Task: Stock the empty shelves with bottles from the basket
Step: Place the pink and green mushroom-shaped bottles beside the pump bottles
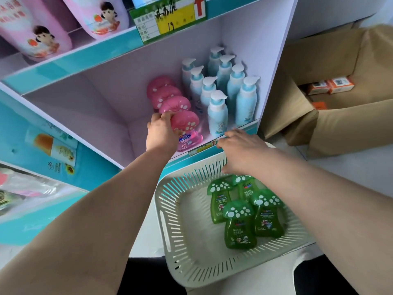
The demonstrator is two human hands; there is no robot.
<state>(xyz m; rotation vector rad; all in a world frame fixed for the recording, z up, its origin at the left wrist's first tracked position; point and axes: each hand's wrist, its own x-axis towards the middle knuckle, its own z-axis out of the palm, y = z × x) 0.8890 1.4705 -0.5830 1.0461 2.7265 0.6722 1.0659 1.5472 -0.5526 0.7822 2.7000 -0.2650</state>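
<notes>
Pink bottle [187, 129] stood at shelf [102, 107] front, 12 o'clock from basket [163, 222]; my left hand [161, 133] curled round its cap. Right hand [240, 150] hovered loose, empty. Green bottles [239, 224] at 5 o'clock: likely light, slick; I'd grip necks.

One wide-angle camera, worn on the head, looks forward and steeply down, close above the basket [176, 188], facing the shelf [106, 99].
</notes>
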